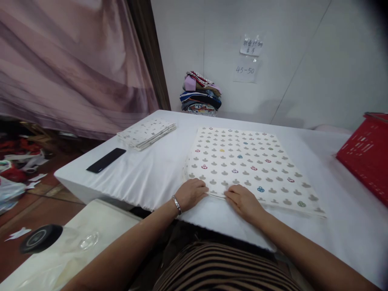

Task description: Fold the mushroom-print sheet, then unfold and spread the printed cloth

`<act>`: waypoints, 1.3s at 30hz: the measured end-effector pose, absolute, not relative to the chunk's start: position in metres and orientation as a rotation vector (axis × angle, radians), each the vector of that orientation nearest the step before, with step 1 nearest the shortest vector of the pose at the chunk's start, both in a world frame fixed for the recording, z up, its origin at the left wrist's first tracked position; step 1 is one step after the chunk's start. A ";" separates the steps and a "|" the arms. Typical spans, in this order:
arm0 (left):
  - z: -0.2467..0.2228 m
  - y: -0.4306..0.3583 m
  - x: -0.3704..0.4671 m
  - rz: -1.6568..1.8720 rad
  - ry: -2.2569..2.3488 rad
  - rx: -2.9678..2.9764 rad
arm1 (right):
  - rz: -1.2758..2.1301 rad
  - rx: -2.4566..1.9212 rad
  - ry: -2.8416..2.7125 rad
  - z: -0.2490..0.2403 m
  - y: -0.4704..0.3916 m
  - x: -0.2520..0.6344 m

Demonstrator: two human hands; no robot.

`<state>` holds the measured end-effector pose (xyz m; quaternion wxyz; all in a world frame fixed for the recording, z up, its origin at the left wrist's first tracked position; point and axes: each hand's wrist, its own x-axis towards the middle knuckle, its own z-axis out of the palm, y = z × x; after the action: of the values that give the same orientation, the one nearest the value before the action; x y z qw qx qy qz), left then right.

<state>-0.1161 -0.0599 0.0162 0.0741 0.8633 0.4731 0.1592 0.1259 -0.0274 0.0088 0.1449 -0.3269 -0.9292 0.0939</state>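
As left hand (191,194), right hand (244,201) pinch cloth (230,161) — white table (142,173), pale wall (285,48) behind.

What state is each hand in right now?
Left hand: on near edge of patterned cloth; can't tell if gripping.
Right hand: same edge; can't tell either.

There are 2 bare hands, 1 left hand (192,195) and 1 right hand (246,203), and 1 silver metal bracelet (176,205). On 1 white-draped table (145,173) are 1 spread white cloth with mushroom-like prints (242,171), 1 of them yellow (222,150), 1 folded white printed bundle (145,131), its layers too fine to count, 1 flat black rectangular object (106,160) and 1 red plastic basket (360,151). Beyond: 1 pile of folded multicoloured fabrics (201,97), pieces uncountable, 2 handwritten white paper notices (246,72) and 1 draped pink fabric sheet (75,60). Below: 1 round black lid (41,238).
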 end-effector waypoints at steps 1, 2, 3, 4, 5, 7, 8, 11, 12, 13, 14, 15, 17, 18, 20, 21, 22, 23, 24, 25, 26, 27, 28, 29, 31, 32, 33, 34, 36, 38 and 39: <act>0.017 -0.060 -0.115 0.484 1.422 2.589 | 0.253 -0.949 -2.688 0.009 -0.027 0.125; 0.017 -0.060 -0.115 0.494 1.427 2.581 | 0.233 -0.958 -2.700 0.009 -0.027 0.124; 0.018 -0.060 -0.114 0.503 1.434 2.572 | 0.213 -0.965 -2.712 0.009 -0.026 0.123; 0.019 -0.060 -0.112 0.509 1.445 2.564 | 0.198 -0.972 -2.722 0.010 -0.026 0.122; 0.020 -0.060 -0.111 0.509 1.457 2.560 | 0.190 -0.978 -2.730 0.011 -0.026 0.122; 0.020 -0.059 -0.110 0.493 1.470 2.570 | 0.191 -0.992 -2.727 0.013 -0.026 0.121; 0.020 -0.059 -0.109 0.484 1.474 2.578 | 0.198 -0.996 -2.720 0.014 -0.026 0.120; 0.019 -0.058 -0.108 0.480 1.482 2.592 | 0.195 -0.993 -2.683 0.014 -0.026 0.121; 0.018 -0.057 -0.107 0.486 1.483 2.594 | 0.180 -0.987 -2.677 0.014 -0.026 0.121; 0.017 -0.057 -0.107 0.493 1.485 2.597 | 0.161 -0.979 -2.678 0.012 -0.026 0.121; 0.016 -0.056 -0.107 0.501 1.487 2.603 | 0.141 -0.973 -2.683 0.011 -0.026 0.122; 0.015 -0.056 -0.106 0.514 1.490 2.611 | 0.125 -0.965 -2.689 0.010 -0.025 0.122; 0.013 -0.055 -0.104 0.575 1.508 2.627 | 0.116 -0.954 -2.688 0.008 -0.024 0.121; 0.013 -0.055 -0.102 0.620 1.523 2.631 | 0.121 -0.956 -2.675 0.008 -0.024 0.121; 0.013 -0.055 -0.099 0.694 1.543 2.650 | 0.131 -0.962 -2.640 0.009 -0.022 0.120; 0.013 -0.055 -0.097 0.706 1.536 2.676 | 0.134 -0.963 -2.626 0.010 -0.022 0.119; 0.013 -0.055 -0.095 0.697 1.515 2.714 | 0.136 -0.965 -2.614 0.010 -0.021 0.119; 0.013 -0.055 -0.093 0.675 1.482 2.757 | 0.138 -0.962 -2.606 0.010 -0.021 0.119; 0.013 -0.055 -0.092 0.650 1.447 2.793 | 0.140 -0.956 -2.602 0.010 -0.020 0.119; 0.013 -0.054 -0.091 0.630 1.422 2.815 | 0.142 -0.948 -2.600 0.009 -0.020 0.118; 0.012 -0.054 -0.090 0.614 1.412 2.821 | 0.144 -0.941 -2.599 0.009 -0.020 0.118; 0.011 -0.052 -0.089 0.601 1.418 2.817 | 0.148 -0.934 -2.597 0.008 -0.020 0.118; 0.011 -0.051 -0.088 0.584 1.431 2.811 | 0.153 -0.929 -2.596 0.007 -0.020 0.118; 0.010 -0.050 -0.088 0.566 1.440 2.812 | 0.158 -0.929 -2.594 0.006 -0.020 0.119; 0.010 -0.049 -0.086 0.531 1.428 2.841 | 0.167 -0.934 -2.595 0.005 -0.020 0.119; 0.010 -0.049 -0.085 0.529 1.410 2.859 | 0.170 -0.936 -2.596 0.005 -0.020 0.119; 0.010 -0.049 -0.085 0.542 1.389 2.873 | 0.169 -0.935 -2.592 0.005 -0.020 0.119; 0.010 -0.050 -0.084 0.569 1.368 2.880 | 0.167 -0.931 -2.585 0.005 -0.021 0.119; 0.010 -0.053 -0.085 0.641 1.336 2.881 | 0.158 -0.908 -2.564 0.004 -0.021 0.120; 0.010 -0.056 -0.085 0.711 1.312 2.876 | 0.151 -0.877 -2.555 0.004 -0.022 0.120; 0.010 -0.057 -0.086 0.743 1.309 2.869 | 0.149 -0.863 -2.557 0.003 -0.023 0.121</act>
<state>-0.0857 -0.0565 0.0100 -0.0491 0.8844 0.4037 0.2290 0.1206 -0.0226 0.0033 0.2175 -0.3116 -0.9234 0.0536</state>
